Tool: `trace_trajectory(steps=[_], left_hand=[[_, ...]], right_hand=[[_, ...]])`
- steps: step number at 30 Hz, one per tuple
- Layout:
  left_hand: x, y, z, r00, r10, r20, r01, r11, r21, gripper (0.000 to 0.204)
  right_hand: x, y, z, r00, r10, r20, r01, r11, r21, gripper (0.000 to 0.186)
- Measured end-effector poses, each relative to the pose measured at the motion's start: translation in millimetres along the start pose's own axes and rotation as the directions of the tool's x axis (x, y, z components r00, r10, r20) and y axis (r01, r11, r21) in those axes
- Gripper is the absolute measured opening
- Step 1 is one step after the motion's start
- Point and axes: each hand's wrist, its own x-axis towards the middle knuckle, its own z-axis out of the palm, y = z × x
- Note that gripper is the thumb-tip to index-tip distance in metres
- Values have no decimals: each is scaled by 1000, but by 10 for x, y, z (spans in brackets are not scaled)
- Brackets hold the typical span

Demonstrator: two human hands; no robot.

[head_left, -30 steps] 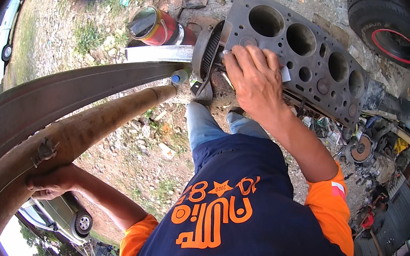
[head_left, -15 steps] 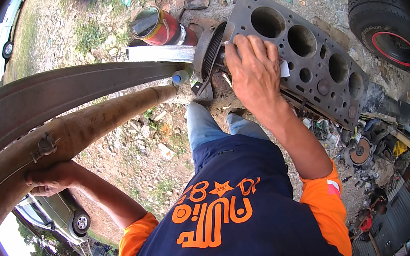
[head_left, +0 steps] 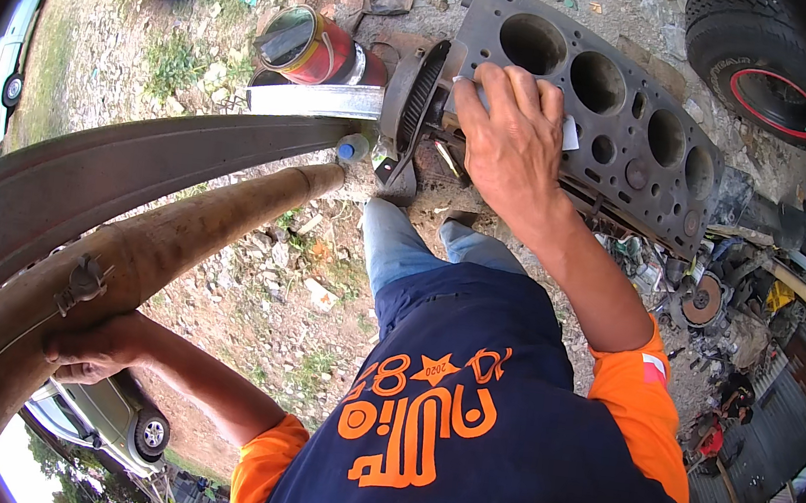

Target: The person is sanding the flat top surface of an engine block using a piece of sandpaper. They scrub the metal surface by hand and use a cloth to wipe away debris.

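Note:
A grey engine block (head_left: 617,176) with a row of large round bores lies ahead, slightly to the right. On its flat face, near the left end, rests my right hand (head_left: 513,135), fingers bent and pressed down over a thin white sheet (head_left: 571,134). Only the sheet's edges show beside the hand. At the lower left, my left hand (head_left: 98,347) is wrapped around a thick bamboo pole (head_left: 199,230); some of its fingers are hidden behind the pole. A wire and a metal fitting (head_left: 85,282) are on the pole just above that hand.
A dark metal beam (head_left: 137,163) runs beside the pole. Left of the block stand a red bucket (head_left: 318,51) and a blue-capped bottle (head_left: 352,148). A tyre (head_left: 766,69) lies at the far right, with scattered metal parts (head_left: 702,301) below it. Vehicles stand at the left.
My right hand has slid a short way to the right across the block's face, along with the white sheet. My left hand keeps its hold on the pole.

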Motion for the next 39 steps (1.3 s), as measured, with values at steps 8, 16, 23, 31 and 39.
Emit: trace_trajectory(steps=[8,16,23,31,39], left_hand=[[16,-31,-8,1000,5,-5,-5,1000,-24,57],[13,-17,0,1000,17,-11,-18,1000,-19,55],[16,-36,-44,999,11,-36,-9,997,71,56],[25,-53,-32,999,35,-27,-33,998,57,55],[30,-64,-51,999,25,-20,-24,999,48,61]], right_hand=[[14,3,-35,999,12,46,-12,1000,-2,26],[39,25,-39,997,27,68,-27,1000,-4,27],[-18,33,-31,998,-9,54,8,1000,14,28],[5,47,-14,999,-26,34,25,1000,18,26],[37,34,-20,1000,-17,12,17,1000,22,22]])
